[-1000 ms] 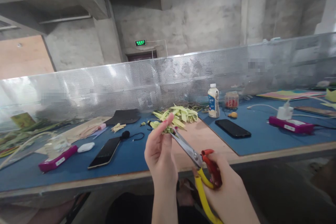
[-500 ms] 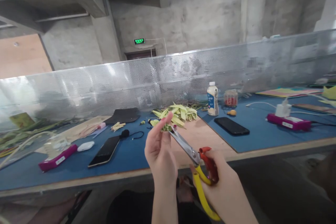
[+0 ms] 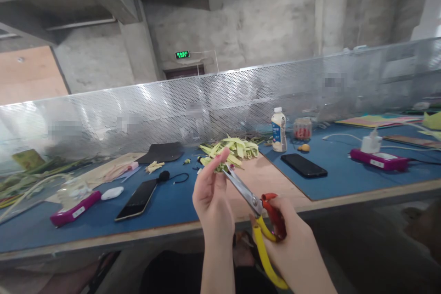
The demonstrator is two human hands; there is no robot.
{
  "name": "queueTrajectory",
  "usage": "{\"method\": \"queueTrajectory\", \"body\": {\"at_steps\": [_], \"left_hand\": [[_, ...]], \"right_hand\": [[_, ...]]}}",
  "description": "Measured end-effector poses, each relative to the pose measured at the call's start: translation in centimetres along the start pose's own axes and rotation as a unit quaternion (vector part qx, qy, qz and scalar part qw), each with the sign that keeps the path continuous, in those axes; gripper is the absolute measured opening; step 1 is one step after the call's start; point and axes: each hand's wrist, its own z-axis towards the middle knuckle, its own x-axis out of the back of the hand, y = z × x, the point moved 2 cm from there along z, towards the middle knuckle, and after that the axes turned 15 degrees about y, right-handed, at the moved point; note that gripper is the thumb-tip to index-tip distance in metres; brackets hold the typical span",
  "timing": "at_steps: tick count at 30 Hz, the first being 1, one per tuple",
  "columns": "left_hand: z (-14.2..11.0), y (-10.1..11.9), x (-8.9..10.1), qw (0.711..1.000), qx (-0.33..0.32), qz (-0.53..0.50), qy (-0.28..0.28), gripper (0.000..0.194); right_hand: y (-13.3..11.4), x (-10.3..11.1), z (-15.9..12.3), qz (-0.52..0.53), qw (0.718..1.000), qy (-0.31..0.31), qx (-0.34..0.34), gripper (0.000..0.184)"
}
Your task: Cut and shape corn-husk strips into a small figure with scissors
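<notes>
From where I stand, the snipping looks to be partway along. A loose heap of pale green strips (image 3: 243,148) lies on the tabletop (image 3: 172,213) just above the middle of the frame, and a few crumpled yellowish scraps (image 3: 155,166) sit left of it. What has been finished I can't say for sure, but one small green piece (image 3: 219,169) is at the blades now, near the centre of the frame, so that cut at least seems undone. Whether the metal has bitten into it is too small to tell.

The left hand (image 3: 214,197), low in the centre, is raised with its fingers together and the thumb pressed in, pinching that green piece near the fingertips. The right hand (image 3: 292,236), at lower right, is curled around the red and yellow handles of the scissors (image 3: 243,187). Those handles stand apart, and the blades slant up and left until their tips meet the green piece beside the left thumb. Both hands are clear of the tabletop.
</notes>
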Motion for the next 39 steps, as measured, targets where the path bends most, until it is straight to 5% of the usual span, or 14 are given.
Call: {"method": "queueTrajectory", "body": {"at_steps": [23, 29, 39], "left_hand": [[-0.1, -1.0, 0.0, 1.000, 0.005, 0.011, 0.008, 0.020], [-0.1, -0.9, 0.0, 0.999, 0.015, 0.021, 0.027, 0.019], [-0.1, 0.5, -0.7, 0.997, 0.048, -0.012, 0.057, 0.073]], "right_hand": [[0.3, -0.4, 0.2, 0.048, 0.995, 0.028, -0.078, 0.024], [1.5, -1.4, 1.4, 0.249, 0.937, 0.143, -0.200, 0.030], [0.3, 0.1, 0.5, 0.030, 0.993, 0.100, -0.054, 0.028]]}}
